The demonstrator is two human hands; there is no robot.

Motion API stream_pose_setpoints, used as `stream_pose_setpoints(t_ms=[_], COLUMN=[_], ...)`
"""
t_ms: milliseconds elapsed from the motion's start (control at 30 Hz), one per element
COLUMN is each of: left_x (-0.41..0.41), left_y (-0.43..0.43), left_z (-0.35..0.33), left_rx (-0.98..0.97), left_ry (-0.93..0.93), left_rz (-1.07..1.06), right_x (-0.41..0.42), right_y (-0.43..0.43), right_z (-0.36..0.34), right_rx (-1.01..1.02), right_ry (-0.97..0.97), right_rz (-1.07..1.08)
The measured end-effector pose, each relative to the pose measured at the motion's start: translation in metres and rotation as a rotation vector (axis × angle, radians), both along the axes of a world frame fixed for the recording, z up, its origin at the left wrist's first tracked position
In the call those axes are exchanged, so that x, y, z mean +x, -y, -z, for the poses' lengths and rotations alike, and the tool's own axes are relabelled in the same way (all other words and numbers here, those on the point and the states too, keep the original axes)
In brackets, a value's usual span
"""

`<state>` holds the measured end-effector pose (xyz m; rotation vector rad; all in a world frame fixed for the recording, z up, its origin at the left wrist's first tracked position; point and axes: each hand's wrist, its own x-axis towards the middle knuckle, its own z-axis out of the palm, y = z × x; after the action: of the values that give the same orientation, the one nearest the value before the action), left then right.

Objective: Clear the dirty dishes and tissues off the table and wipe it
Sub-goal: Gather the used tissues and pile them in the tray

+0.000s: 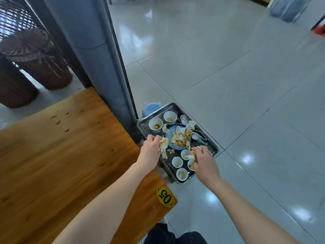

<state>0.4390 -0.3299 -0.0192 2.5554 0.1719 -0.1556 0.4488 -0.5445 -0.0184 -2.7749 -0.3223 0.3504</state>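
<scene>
While left hand point(152, 144) pinches crumpled tissue point(163, 144) | right hand point(204, 162) grips stained wad point(191, 156) | rectangular steel tray point(209, 143)

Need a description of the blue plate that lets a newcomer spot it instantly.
Find the metal tray past the wooden table's corner. At its middle, just beyond the left hand and right hand, lies the blue plate. It is the tray's only blue dish, heaped with crumpled tissues and scraps; its neighbours are white bowls and cups.
</scene>
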Motion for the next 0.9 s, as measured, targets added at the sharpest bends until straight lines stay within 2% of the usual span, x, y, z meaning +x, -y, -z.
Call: stream_pose_setpoints(t_ms=[267,500,700,900], left_x=[0.067,0.135,0.189,0.216], left_y=[0.026,0.052,0.073,0.072], left_z=[0.011,0.031,0.052,0.063], left_rx=[-0.007,-0.015,-0.099,-0.286], left_ry=[-0.068,-0.108,-0.158,-0.229], left_rz=[-0.002,-0.125,-0.178,-0.245], right_x=[0.067,0.149,0.200,0.230], right_y=[0.012,0.018,0.020,0.026], right_z=[0.018,0.040,0.065,0.081], right_rx=[0.024,0.040,0.039,-0.016], right_ry=[-0.063,-0.123,-0.209,-0.307], right_rz=[-0.004,-0.145,-0.261,-0.321])
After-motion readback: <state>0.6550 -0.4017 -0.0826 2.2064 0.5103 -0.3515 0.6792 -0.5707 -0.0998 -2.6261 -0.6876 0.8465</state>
